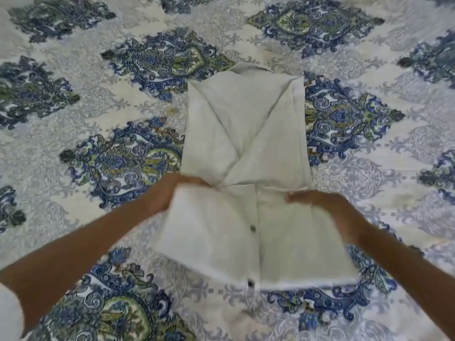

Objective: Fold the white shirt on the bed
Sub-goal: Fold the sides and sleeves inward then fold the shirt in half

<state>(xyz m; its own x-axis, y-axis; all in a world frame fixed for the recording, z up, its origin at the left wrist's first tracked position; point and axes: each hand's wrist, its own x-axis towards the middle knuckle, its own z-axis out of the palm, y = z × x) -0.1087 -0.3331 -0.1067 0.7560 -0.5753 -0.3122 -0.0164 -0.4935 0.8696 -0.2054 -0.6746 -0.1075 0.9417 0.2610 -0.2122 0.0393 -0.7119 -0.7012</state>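
The white shirt [246, 134] lies in the middle of the bed, collar at the far end, with both sleeves crossed over its back in a narrow strip. Its near, hem end is lifted and turned over toward the collar, so the button placket with two dark buttons faces up. My left hand [167, 193] grips the left corner of this lifted flap. My right hand [327, 210] grips the right corner. Both hands are partly hidden behind the cloth.
The bed is covered by a white sheet [98, 99] with blue and green ornamental medallions, spreading out on all sides of the shirt. A bit of white sleeve shows at the lower left edge.
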